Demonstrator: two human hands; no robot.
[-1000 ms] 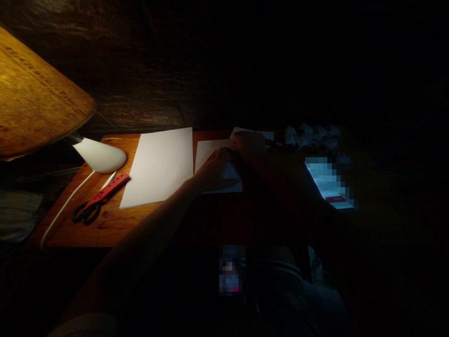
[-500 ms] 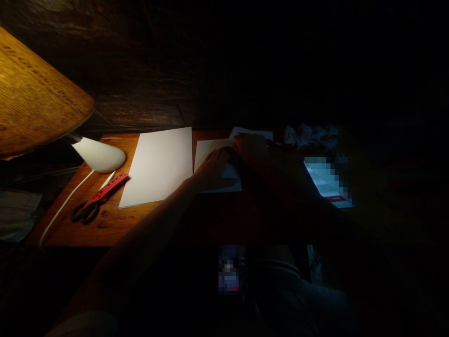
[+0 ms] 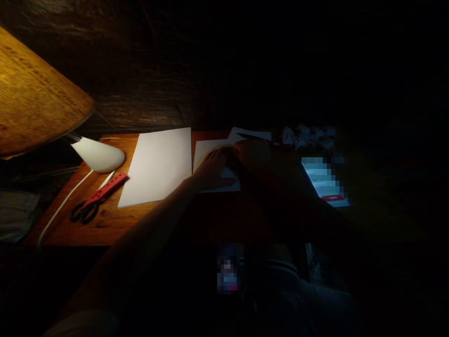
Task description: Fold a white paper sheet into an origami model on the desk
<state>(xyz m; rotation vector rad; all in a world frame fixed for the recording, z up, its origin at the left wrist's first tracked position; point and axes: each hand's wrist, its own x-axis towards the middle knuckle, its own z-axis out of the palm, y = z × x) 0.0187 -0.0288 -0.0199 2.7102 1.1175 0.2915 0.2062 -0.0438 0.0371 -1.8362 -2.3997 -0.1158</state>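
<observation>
My left hand (image 3: 212, 166) lies flat on a white sheet of paper (image 3: 220, 185) at the middle of the table, fingers stretched toward the far right. Right beside its fingertips, my right hand (image 3: 251, 153) is closed over the sheet's far right part. Deep shadow hides what its fingers hold. Behind it lies another white sheet (image 3: 264, 135), with a dark, thin, pointed shape (image 3: 247, 136) across it that I cannot make out. To the left rests a larger stack of white paper (image 3: 159, 164).
A lamp with a brown shade (image 3: 38, 98) and white base (image 3: 101, 154) stands at the left, its white cord (image 3: 66, 201) trailing forward. Black-handled scissors (image 3: 84, 213) lie by a red perforated strip (image 3: 108, 188). Crumpled paper (image 3: 308, 135) and a lit, pixelated screen (image 3: 324, 182) are at the right.
My right hand has shifted slightly toward me, uncovering the dark pointed shape on the back sheet. The left hand stays flat in nearly the same place.
</observation>
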